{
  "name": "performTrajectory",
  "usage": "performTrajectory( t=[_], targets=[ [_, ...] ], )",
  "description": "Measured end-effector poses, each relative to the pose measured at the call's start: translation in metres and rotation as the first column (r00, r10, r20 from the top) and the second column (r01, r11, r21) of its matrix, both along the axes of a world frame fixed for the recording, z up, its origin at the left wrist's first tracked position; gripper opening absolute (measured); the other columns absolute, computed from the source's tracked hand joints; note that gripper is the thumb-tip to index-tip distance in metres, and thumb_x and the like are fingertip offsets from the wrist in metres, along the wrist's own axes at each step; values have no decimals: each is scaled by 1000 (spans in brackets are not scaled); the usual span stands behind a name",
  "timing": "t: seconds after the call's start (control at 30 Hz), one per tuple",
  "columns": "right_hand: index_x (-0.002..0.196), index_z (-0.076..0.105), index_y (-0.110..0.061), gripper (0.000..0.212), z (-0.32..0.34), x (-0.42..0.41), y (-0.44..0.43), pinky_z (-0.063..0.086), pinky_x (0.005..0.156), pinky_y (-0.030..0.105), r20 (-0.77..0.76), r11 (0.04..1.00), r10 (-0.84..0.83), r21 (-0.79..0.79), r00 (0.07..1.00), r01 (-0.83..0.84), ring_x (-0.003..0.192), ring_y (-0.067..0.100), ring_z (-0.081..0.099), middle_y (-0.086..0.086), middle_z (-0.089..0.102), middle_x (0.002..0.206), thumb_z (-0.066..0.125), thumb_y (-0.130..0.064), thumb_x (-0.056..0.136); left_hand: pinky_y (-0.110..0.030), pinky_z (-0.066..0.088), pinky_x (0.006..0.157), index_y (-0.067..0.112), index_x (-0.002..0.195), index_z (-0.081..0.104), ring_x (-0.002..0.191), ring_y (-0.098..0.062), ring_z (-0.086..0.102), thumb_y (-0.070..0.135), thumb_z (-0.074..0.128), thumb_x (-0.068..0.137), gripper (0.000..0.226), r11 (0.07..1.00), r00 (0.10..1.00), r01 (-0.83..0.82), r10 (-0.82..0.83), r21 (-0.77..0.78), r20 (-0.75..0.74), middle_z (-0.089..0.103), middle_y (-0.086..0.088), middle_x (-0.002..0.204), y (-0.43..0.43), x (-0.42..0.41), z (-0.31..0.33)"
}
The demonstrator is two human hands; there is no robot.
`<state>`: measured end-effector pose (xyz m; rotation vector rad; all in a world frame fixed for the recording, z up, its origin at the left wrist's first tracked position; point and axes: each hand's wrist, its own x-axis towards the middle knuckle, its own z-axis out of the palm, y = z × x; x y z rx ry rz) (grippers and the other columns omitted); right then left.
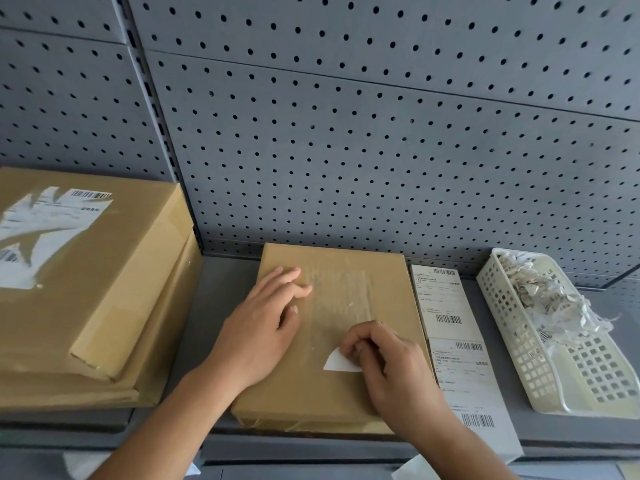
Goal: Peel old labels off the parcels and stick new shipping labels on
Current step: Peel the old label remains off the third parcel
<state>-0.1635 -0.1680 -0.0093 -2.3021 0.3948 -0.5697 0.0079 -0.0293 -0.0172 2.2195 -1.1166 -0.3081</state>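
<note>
On the grey metal shelf [221, 306], the flat brown cardboard parcel [311, 386] lies centred; left grip [259, 334] rests released, fingers flat on it, right grip [391, 362] pinches a white torn label scrap [337, 363] on its top.

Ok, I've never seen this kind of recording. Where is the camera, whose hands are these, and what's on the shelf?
No machine here: a person works bare-handed, filmed by one camera worn on their head, looking down. The left hand presses flat on a brown parcel on the grey shelf. The right hand pinches a white label scrap on it. Right of the parcel lies a strip of new shipping labels, then a white basket holding torn label scraps. At left is a stack of parcels, the top one bearing a half-torn label.
</note>
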Motion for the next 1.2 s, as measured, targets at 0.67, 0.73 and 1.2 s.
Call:
performTrajectory(
  t=[0.67, 0.73, 1.2],
  targets=[
    [90, 63, -24, 32, 1, 0, 1, 44, 69, 15, -3, 1000, -11, 28, 1000, 12, 79, 10, 61, -14, 64, 85, 50, 5, 94, -25, 28, 105, 42, 136, 51, 143, 21, -4, 26, 38, 106, 36, 1000, 1000, 1, -1, 1, 0, 20, 36, 157, -1, -1, 1],
    [90, 62, -24, 31, 0, 2, 2, 43, 70, 15, -21, 1000, 15, -11, 1000, -15, 80, 8, 60, -15, 62, 86, 50, 5, 93, -25, 29, 105, 41, 136, 52, 144, 21, -3, 25, 39, 106, 36, 1000, 1000, 3, -3, -7, -3, 21, 35, 157, 0, -1, 1],
    [88, 63, -23, 33, 9, -1, 0, 38, 65, 10, -26, 996, 26, 86, 999, -23, 73, 7, 58, -14, 63, 81, 51, 7, 94, -34, 32, 111, 42, 137, 51, 144, 20, -3, 26, 39, 106, 37, 1000, 1000, -8, 8, 5, -7, 20, 36, 157, 0, 0, 1]
  ],
)
